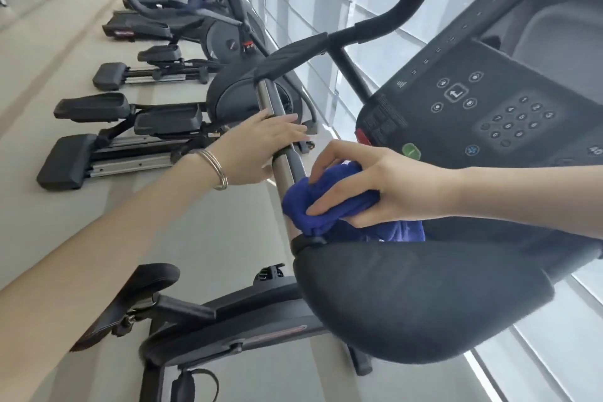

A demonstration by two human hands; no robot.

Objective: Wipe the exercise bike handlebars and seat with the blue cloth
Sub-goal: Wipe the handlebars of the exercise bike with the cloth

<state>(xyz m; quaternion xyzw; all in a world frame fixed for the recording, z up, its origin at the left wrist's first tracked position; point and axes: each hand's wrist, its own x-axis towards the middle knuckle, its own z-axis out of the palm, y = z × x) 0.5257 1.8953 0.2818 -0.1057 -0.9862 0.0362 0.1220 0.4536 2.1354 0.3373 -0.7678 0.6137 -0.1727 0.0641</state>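
Nearest, across the lower right: broad black pad (424,303), matte and firm-looking, probably a little cushioned; whether seat or armrest, not clear. Nothing to lift there, only to rub over with steady pressure.

Just past its far edge, touching the near end of the handlebar tube (270,98): blue cloth (326,202), bunched against the metal, a loose tail hanging toward the pad. Judged soft, light and limp, easy to crumple, likely to slip away if held by 1 corner. Best taken as a wad in the palm and wrapped partly round the tube, to slide along it without snagging. Tube itself rigid and smooth, probably slick under a bare palm.

Right hand (375,186): forearm level from the right edge, wrist straight, fingers curled over the wad with the thumb beneath, pinching the cloth between them, index finger arched on top.

Farther along the same tube: left hand (261,147), arm stretched from the lower left corner, thin bangles (217,170) at the wrist. Fingers nearly straight, pressed together, laid across the metal; thumb hidden, so firmness of hold impossible to tell. Seemingly steadying.

Beyond: 2nd black pad (290,55) at the tube's far end, console (489,108) to the right, other machines (124,127) in a row along the window.
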